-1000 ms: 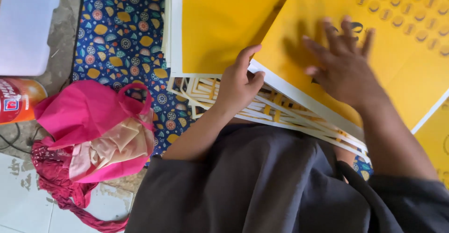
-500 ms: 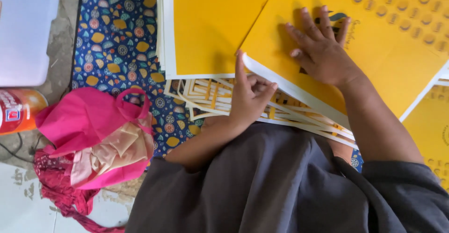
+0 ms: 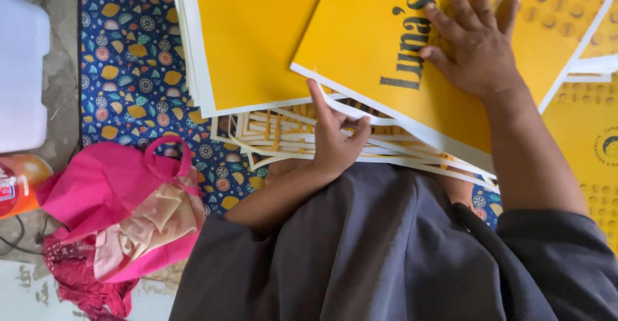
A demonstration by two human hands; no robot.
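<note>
My right hand (image 3: 475, 44) lies flat, fingers spread, on top of a tilted stack of yellow printed sheets (image 3: 367, 44). My left hand (image 3: 335, 137) is at the near edge of that stack, thumb raised against the white border and fingers curled around the sheets' edges. A second yellow stack (image 3: 251, 44) lies to the left, partly under the tilted one. Beneath both are white and yellow cut paper strips (image 3: 277, 131). My grey sleeves and lap fill the lower part of the view.
A blue patterned cloth (image 3: 125, 57) covers the floor under the sheets. A pink bag (image 3: 112, 202) with beige fabric lies at lower left. A white container (image 3: 19, 70) and an orange bottle (image 3: 16, 182) sit at the left edge. More yellow sheets (image 3: 589, 141) lie at right.
My right hand has slid left and farther up the tilted stack. My left hand has shifted right along the stack's near edge, thumb now raised against it. The view has moved closer.
</note>
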